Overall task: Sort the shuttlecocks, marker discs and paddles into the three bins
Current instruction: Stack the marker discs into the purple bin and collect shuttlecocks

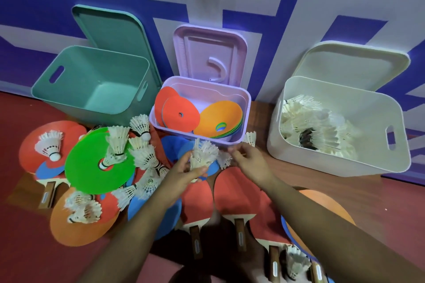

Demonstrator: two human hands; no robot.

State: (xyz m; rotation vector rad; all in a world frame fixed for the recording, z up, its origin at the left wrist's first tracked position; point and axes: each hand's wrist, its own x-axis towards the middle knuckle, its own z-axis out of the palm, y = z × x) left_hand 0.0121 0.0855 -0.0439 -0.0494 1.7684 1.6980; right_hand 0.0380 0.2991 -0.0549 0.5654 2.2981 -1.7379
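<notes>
A bunch of shuttlecocks (pixel 203 156) is gripped in the left hand (pixel 184 172), at 6 o'clock of the lilac bin (pixel 248 108) where marker discs (pixel 180 114) lie. The right hand (pixel 250 163) is held at its 3 o'clock with fingers curled; whether anything is pinched cannot be told. Paddles (pixel 232 195) are spread at 6 o'clock.

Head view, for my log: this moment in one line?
left hand: holds shuttlecock bunch | right hand: beside, grip unclear | white bin: shuttlecocks
</notes>
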